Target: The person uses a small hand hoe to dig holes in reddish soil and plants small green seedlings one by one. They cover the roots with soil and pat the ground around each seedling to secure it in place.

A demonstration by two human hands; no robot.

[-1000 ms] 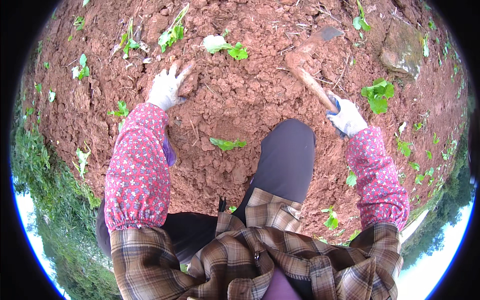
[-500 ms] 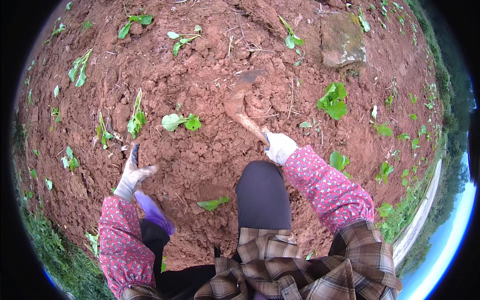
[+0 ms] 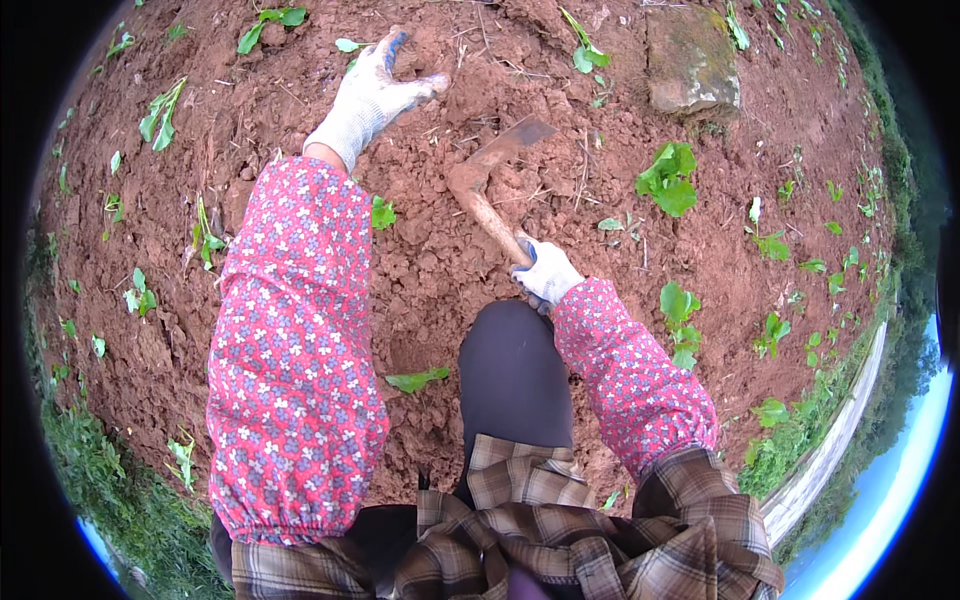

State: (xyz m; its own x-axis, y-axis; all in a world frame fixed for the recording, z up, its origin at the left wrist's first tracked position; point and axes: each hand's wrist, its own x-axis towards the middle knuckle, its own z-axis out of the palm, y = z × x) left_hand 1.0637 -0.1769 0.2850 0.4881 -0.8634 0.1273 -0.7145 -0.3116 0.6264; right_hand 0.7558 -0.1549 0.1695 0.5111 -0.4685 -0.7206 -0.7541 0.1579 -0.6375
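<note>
My left hand [image 3: 370, 100], in a soiled white glove, reaches out over the red soil with thumb and fingers spread and nothing held. Just beyond it, a small leafy seedling [image 3: 349, 45] lies partly hidden behind the glove. In a white glove too, my right hand [image 3: 547, 273] is wrapped round the wooden handle of a short hoe [image 3: 490, 218]. The hoe's muddy metal blade [image 3: 516, 138] rests on or just above the clods, right of my left hand. Another green seedling [image 3: 382, 212] shows beside my left sleeve, which hides part of it.
Broken red soil [image 3: 420, 290] carries several wilted seedlings, one a larger leafy plant [image 3: 668, 180] at right. A flat mossy stone [image 3: 692, 62] sits at the far right. My bent knee [image 3: 516, 370] is in front of me. Grass [image 3: 130, 510] and a pale path [image 3: 835, 440] edge the plot.
My left hand has swung forward and to the right, from the near left to beyond the hoe's middle. My right hand and the hoe have shifted slightly; the hoe stays gripped.
</note>
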